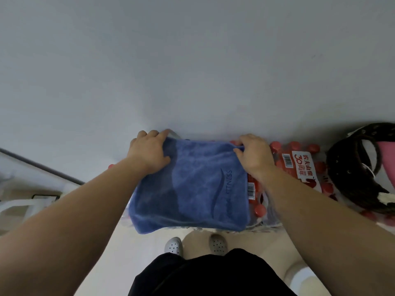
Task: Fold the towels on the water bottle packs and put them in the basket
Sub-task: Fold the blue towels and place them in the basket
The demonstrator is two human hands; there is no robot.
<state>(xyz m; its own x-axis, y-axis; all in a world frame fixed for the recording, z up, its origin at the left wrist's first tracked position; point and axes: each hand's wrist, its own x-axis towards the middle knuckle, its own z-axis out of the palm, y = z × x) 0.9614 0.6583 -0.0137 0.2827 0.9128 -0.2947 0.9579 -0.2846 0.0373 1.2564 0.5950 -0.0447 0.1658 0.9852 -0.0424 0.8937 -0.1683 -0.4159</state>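
Packs (299, 167) sit against the wall (192, 60). The towel (192, 189) lies flat on top, possibly already doubled; the layers are hard to read. The basket (346, 167) is just right of the packs. Left hand (149, 150) and right hand (254, 152) each take a far corner, fingers (157, 134) clamped on the cloth. Step in hand: the fold. Best to draw both corners toward the near edge together, keep the sides aligned, then smooth flat.
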